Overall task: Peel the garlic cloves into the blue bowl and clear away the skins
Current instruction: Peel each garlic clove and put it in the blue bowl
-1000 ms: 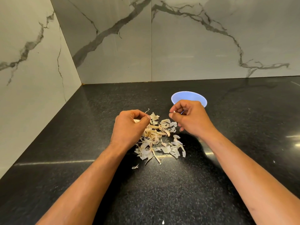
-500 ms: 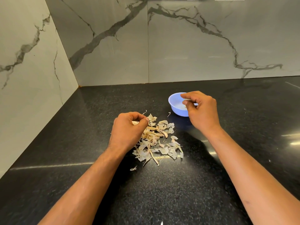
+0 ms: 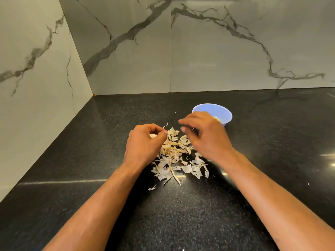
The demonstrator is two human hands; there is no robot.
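We judge ourselves well into the peeling and not yet at the clearing. The marble-look wall [image 3: 126, 57], pale, glossy and grey-veined, rises behind the black speckled tabletop [image 3: 90, 160], polished enough to throw back streaks of light. On it, between our two hands, lies the pile of skins [image 3: 174, 160]: dry, papery, cream to tan flakes, curled and torn, with a few stiff stalk-like slivers, all loose and none gathered up, so the clearing is wholly left to do. Just beyond the pile stands the blue bowl [image 3: 225, 113], small, round and smooth like plastic; something pale and yellowish shows at its inner wall beside our right hand, most likely peeled cloves, though the hand hides most of it. Our left hand [image 3: 145, 144] is curled round a whitish piece of garlic [image 3: 153, 136], thumb pressed to forefinger at the pile's left edge, so at least one piece remains unpeeled. Our right hand [image 3: 204, 136] hovers blurred between bowl and pile, fingers loosely spread toward the left hand; it appears to hold nothing.
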